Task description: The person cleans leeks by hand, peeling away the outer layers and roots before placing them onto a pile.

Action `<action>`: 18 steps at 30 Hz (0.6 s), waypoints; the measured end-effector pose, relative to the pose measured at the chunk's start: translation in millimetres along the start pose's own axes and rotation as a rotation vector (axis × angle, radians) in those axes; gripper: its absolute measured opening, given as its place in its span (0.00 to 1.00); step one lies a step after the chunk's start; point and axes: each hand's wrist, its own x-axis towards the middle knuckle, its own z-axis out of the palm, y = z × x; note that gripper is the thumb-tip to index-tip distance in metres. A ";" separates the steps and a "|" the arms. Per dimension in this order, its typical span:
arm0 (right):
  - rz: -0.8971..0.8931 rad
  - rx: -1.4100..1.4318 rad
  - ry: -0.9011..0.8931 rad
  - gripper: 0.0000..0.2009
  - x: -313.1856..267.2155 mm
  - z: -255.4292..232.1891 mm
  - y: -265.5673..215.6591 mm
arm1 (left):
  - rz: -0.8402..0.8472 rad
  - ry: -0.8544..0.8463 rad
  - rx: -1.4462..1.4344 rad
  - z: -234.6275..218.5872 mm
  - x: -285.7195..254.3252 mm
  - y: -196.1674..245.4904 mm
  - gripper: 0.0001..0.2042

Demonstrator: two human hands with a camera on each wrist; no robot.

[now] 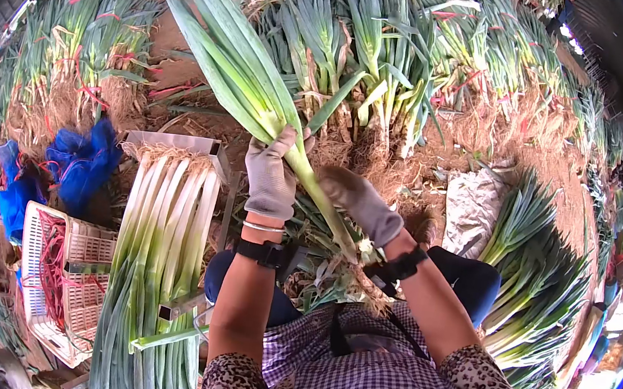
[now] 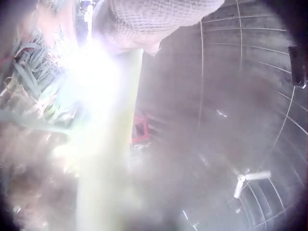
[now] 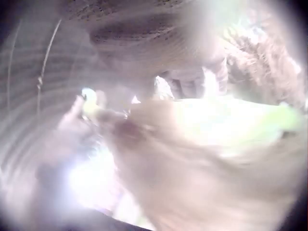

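In the head view a large leek (image 1: 303,166) slants across the middle, its broad green leaves up at the left and its root end low near the lap. My gloved left hand (image 1: 271,174) grips it where the leaves meet the stalk. My gloved right hand (image 1: 363,203), its fingertips dirty, is right at the pale stalk below. I cannot tell whether its fingers close on the stalk. In the left wrist view the glove (image 2: 149,21) is above the glare-washed stalk (image 2: 103,187). The right wrist view is blurred, with the glove (image 3: 149,43) over a pale, bright stretch of stalk (image 3: 226,125).
Trimmed leeks (image 1: 167,231) lie side by side on a metal frame (image 1: 219,156) at the left. Beyond are a basket (image 1: 91,245) with red ties and blue netting (image 1: 82,162). Untrimmed leeks (image 1: 389,72) stand in front; more leeks (image 1: 542,277) lie at right by a pale sack (image 1: 473,207).
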 end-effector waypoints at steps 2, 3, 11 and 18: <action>0.181 -0.386 -0.197 0.14 9.5 6.0 -13.3 | 0.003 0.005 -0.016 -0.7 3.9 -0.6 0.14; 0.305 -0.292 -0.290 0.14 -1.5 7.9 -21.8 | 0.018 0.019 0.012 -3.1 6.4 2.4 0.13; 0.397 0.023 -0.188 0.16 -85.1 -2.3 22.7 | 0.003 -0.056 0.058 6.2 3.3 3.5 0.13; -0.097 0.133 0.006 0.35 -34.3 -3.0 36.2 | -0.344 0.058 0.311 -16.8 9.8 -47.5 0.07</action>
